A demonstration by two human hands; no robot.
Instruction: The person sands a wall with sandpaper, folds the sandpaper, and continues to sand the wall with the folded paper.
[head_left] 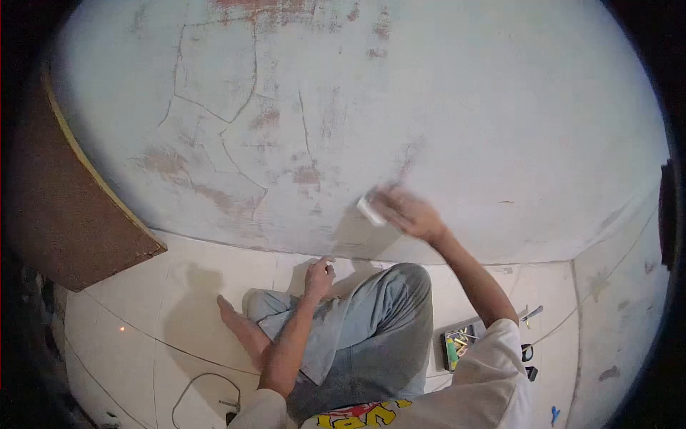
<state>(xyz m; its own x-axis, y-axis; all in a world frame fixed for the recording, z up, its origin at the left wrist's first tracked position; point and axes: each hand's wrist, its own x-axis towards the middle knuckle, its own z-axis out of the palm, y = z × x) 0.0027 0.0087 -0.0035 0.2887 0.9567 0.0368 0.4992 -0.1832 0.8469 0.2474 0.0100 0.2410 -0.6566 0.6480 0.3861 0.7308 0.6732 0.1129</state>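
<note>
My right hand [407, 213] is closed round a small white block [371, 211] and holds it against the pale wall [500, 129]; hand and block are slightly blurred. Reddish worn patches and cracks mark the wall to the left and above. Lower down, my left hand [319, 277] is raised over my lap near the foot of the wall, its fingers curled. Whether anything small lies between those fingers is too small to tell.
At the left stands a brown board [86, 200] with a yellowish edge. On the tiled floor [193, 279] to my right are an open box [461, 344] of small items, a knife-like tool [532, 313] and a blue item [555, 415]. Cables cross the floor on both sides.
</note>
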